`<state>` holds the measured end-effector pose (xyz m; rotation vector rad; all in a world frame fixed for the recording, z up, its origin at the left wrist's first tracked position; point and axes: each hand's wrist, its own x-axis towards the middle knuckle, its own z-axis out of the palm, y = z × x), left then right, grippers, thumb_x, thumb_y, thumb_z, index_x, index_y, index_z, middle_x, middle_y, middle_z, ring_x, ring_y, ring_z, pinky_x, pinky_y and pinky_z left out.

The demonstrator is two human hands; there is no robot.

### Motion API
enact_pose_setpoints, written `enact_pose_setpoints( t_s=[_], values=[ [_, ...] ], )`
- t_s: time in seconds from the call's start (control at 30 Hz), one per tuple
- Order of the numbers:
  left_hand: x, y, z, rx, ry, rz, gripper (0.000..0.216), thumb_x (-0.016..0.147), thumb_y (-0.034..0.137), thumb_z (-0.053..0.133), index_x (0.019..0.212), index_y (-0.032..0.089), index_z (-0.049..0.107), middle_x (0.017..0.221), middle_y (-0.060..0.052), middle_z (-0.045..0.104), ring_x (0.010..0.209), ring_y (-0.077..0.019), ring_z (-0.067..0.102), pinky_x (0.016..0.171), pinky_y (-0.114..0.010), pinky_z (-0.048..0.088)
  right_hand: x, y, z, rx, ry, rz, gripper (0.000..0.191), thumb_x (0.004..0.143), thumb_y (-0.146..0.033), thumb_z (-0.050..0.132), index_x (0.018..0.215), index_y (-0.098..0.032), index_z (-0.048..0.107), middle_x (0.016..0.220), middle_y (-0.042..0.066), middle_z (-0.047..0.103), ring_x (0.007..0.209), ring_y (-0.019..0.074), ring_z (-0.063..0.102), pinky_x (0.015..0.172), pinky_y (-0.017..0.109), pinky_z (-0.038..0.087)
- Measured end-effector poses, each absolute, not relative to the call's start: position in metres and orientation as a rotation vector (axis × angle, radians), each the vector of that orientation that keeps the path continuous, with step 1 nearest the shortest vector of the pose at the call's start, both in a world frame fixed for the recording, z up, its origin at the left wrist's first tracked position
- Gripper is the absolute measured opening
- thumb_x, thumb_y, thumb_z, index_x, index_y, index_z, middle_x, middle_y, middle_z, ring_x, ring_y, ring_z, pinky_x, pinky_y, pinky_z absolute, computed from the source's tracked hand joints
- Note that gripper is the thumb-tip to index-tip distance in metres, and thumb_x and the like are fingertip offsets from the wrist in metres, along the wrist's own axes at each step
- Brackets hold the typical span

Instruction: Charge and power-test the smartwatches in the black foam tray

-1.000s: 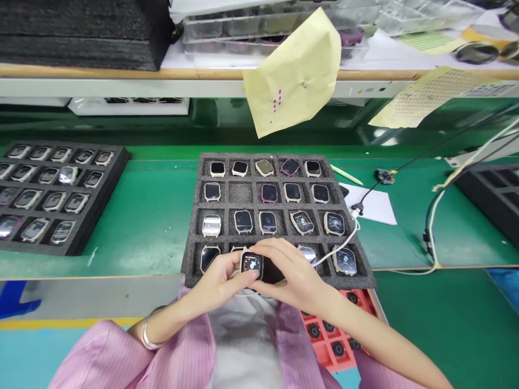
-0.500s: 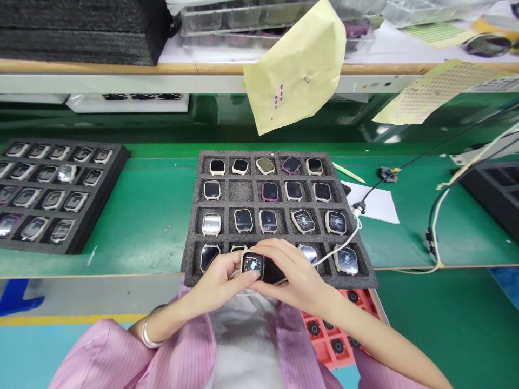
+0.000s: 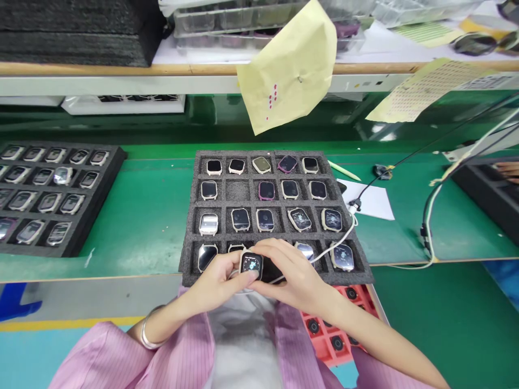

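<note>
A smartwatch (image 3: 252, 264) with a lit screen and a pale case, without a strap, is held above the front row of a black foam tray (image 3: 233, 202). My left hand (image 3: 221, 281) grips its left side, with the thumb on the lower part of the screen. Curled around the watch's right side, my right hand (image 3: 294, 273) touches its top and bottom edges. A white cable (image 3: 334, 247) runs from the right to behind my hands; its end is hidden. Several more watch heads, such as a purple one (image 3: 266, 190), lie in the tray's compartments.
A second foam tray of watch cases (image 3: 77, 237) lies on the left. Below the bench edge is a red tray (image 3: 324, 346) with round black parts. White paper (image 3: 375, 200) and a light green pen (image 3: 344, 171) lie right. Yellow paper (image 3: 292, 81) hangs from the shelf.
The whole view has shifted slightly, so the trays appear a little further left. Both hands keep the same hold on the smartwatch. At the far right edge, fingers now show over a dark tray.
</note>
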<state>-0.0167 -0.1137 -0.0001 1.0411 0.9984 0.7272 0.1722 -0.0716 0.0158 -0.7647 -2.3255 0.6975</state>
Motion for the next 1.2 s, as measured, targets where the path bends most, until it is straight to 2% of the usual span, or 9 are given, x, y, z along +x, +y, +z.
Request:
enact_pose_setpoints(
  t_s=[0.4, 0.6, 0.73, 1.03, 1.2],
  values=[
    [-0.0171, -0.1138, -0.0005, 1.052, 1.005, 0.73, 0.037, 0.083, 0.047, 0.062, 0.097, 0.013, 0.066, 0.083, -0.004, 0.06, 0.075, -0.0165, 0.05, 0.067, -0.026, 0.04, 0.1711, -0.0733, 0.0166, -0.78, -2.31, 0.698, 0.034, 0.089, -0.038, 0.065, 0.112, -0.016, 0.056, 0.1, 0.011, 0.067, 0.089, 0.0244, 0.065, 0.075, 0.04, 0.056],
    [-0.017, -0.114, -0.0009, 1.046, 0.996, 0.714, 0.032, 0.086, 0.043, 0.061, 0.095, 0.013, 0.064, 0.07, 0.002, 0.048, 0.061, -0.01, 0.037, 0.057, -0.022, 0.031, 0.1709, -0.0734, 0.0152, -0.794, -2.309, 0.703, 0.034, 0.087, -0.038, 0.066, 0.111, -0.016, 0.056, 0.1, 0.011, 0.066, 0.089, 0.0248, 0.065, 0.075, 0.04, 0.057],
    [-0.0171, -0.1137, 0.0, 1.036, 0.996, 0.719, 0.032, 0.085, 0.043, 0.061, 0.095, 0.013, 0.063, 0.068, 0.004, 0.045, 0.058, -0.009, 0.033, 0.055, -0.022, 0.029, 0.1709, -0.0728, 0.0151, -0.794, -2.31, 0.699, 0.034, 0.087, -0.037, 0.066, 0.112, -0.015, 0.056, 0.1, 0.011, 0.067, 0.089, 0.025, 0.065, 0.075, 0.041, 0.057],
    [-0.0159, -0.1134, -0.0023, 1.063, 1.034, 0.723, 0.037, 0.083, 0.047, 0.063, 0.098, 0.013, 0.065, 0.078, -0.003, 0.057, 0.072, -0.0152, 0.048, 0.063, -0.025, 0.039, 0.1709, -0.0718, 0.0127, -0.785, -2.295, 0.707, 0.033, 0.087, -0.038, 0.066, 0.111, -0.016, 0.057, 0.099, 0.011, 0.067, 0.089, 0.0245, 0.065, 0.075, 0.04, 0.057],
    [-0.0153, -0.1153, -0.0039, 1.134, 0.986, 0.709, 0.044, 0.081, 0.046, 0.066, 0.111, 0.015, 0.061, 0.08, -0.001, 0.056, 0.065, -0.0119, 0.043, 0.058, -0.023, 0.037, 0.1774, -0.0672, 0.0208, -0.698, -2.291, 0.695, 0.036, 0.085, -0.036, 0.07, 0.113, -0.017, 0.057, 0.098, 0.01, 0.068, 0.088, 0.0256, 0.065, 0.076, 0.042, 0.054]
  ],
)
